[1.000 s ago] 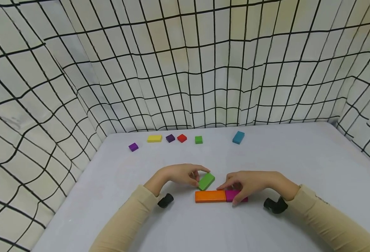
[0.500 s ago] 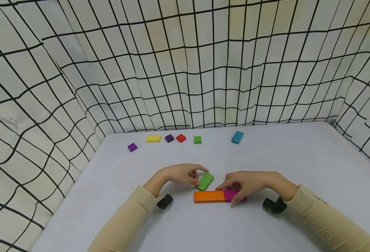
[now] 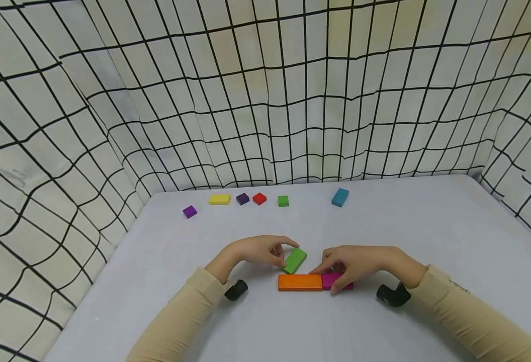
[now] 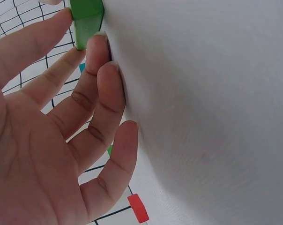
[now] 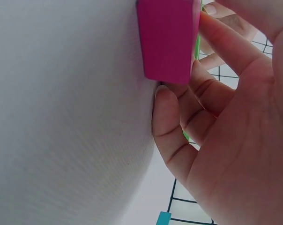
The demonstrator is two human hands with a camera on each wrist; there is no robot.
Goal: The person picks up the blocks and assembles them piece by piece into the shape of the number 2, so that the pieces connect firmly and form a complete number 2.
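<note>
In the head view my left hand [image 3: 262, 249] pinches a long green block [image 3: 295, 261] between thumb and index finger; the block lies slantwise just behind an orange block [image 3: 299, 282]. The left wrist view has the green block [image 4: 87, 26] at the top, the other fingers bent with their tips at the white surface. My right hand [image 3: 360, 261] grips a magenta block [image 3: 327, 281], thumb on the near side, index fingertip by the orange block's back edge. Orange and magenta lie end to end in a row. The hand covers part of the magenta block.
Along the far edge of the white table [image 3: 410, 226] lie a purple block [image 3: 190, 211], yellow block [image 3: 219, 199], dark purple block [image 3: 243, 199], red block [image 3: 259, 199], small green block [image 3: 283, 201] and blue block [image 3: 340, 197]. Black-gridded white cloth [image 3: 292, 115] surrounds the table.
</note>
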